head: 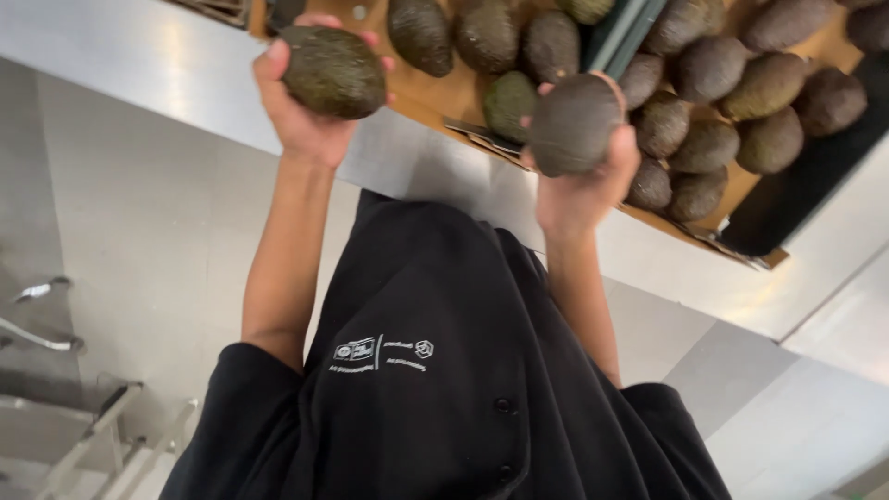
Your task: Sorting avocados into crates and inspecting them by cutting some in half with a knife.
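holding one dark green, pebbly-skinned avocado [331, 70] in the left hand [306, 116] and a second, browner avocado [574, 123] in the right hand [585, 181], a person in a black shirt [444, 389] lifts both just above a cardboard tray [435, 93] on a steel surface [139, 65]. each grip is clenched around the fruit's broad middle. they look dense, firm but easily bruised, with a rough, unslippery skin; cupping the belly suits them. two avocados are held; roughly twenty more lie in the tray.
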